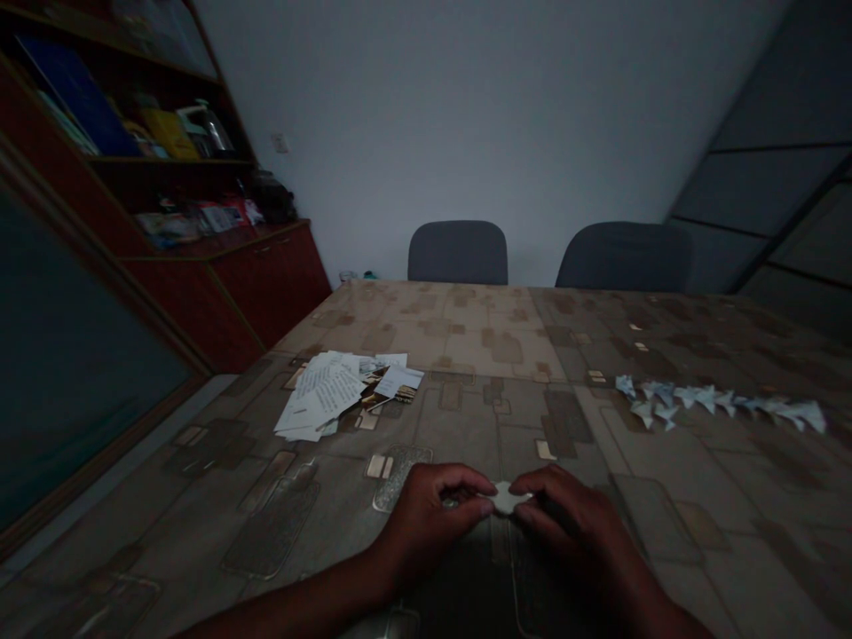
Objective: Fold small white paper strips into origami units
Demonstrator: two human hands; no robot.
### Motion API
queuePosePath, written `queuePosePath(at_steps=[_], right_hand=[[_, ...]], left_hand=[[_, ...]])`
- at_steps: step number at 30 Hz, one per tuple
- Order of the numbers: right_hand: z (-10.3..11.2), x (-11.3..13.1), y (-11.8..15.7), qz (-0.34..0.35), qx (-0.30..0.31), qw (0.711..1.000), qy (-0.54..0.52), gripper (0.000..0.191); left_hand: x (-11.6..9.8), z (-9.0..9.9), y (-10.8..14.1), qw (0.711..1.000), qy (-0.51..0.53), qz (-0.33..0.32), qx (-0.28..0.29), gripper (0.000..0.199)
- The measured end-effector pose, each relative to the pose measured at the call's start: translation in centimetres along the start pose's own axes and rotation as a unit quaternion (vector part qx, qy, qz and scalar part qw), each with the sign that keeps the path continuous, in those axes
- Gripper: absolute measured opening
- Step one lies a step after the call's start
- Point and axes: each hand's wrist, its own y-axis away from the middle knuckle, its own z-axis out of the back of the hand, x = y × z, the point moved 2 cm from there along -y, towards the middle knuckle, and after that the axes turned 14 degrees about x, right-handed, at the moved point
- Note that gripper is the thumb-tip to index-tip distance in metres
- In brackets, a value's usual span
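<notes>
My left hand [443, 506] and my right hand [565, 515] meet near the table's front edge. Between their fingertips is a small piece of folded white paper [507, 499], pinched from both sides. Thumb and forefinger of each hand close on it, and its fold details are too small and dark to make out. To the right, several small folded paper pieces [709, 399] stand in a loose row. On the left lies a messy pile of printed paper sheets [326, 390], some with pictures.
A patterned cloth covers the table [466, 342]. Two grey chairs, one on the left [458, 253] and one on the right [622, 257], stand at its far side. A dark red cabinet [266, 284] with filled shelves is at the left, by the wall.
</notes>
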Motion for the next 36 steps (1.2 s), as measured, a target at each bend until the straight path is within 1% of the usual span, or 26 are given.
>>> queuePosePath(at_steps=[3,9,14,17,23,28,31,34,36], right_hand=[[0.09,0.07,-0.06,-0.003,0.005,1.000,-0.002,0.008],[0.20,0.05,0.00,-0.005,0.014,1.000,-0.004,0.010],[0.36,-0.06,0.26,0.024,0.016,1.000,-0.006,0.011],[0.48,-0.22,0.29,0.020,0.021,0.999,-0.012,0.012],[0.66,-0.08,0.21,0.006,0.039,0.999,-0.027,0.014],[0.62,0.14,0.14,-0.003,0.049,0.998,-0.027,0.014],[0.52,0.02,0.21,0.010,0.042,0.999,-0.012,0.013],[0.45,-0.06,0.30,0.040,0.024,0.999,0.027,0.013],[0.37,-0.03,0.31,0.055,0.024,0.997,0.053,0.014]], left_hand=[[0.19,0.03,0.03,1.000,0.003,-0.006,0.002,0.013],[-0.14,0.10,-0.06,1.000,0.012,-0.003,0.005,0.012],[0.46,0.07,-0.14,0.995,0.095,0.011,0.022,0.016],[0.68,0.03,-0.15,0.992,0.123,0.014,0.031,0.018],[0.19,0.13,-0.05,0.996,0.082,0.002,0.038,0.015],[0.23,0.15,0.04,0.997,0.062,-0.007,0.038,0.015],[0.09,0.14,0.12,0.999,0.041,-0.007,0.031,0.014],[-0.12,0.13,0.16,0.999,0.026,-0.001,0.022,0.013],[-0.20,0.12,0.17,1.000,0.020,-0.001,0.019,0.013]])
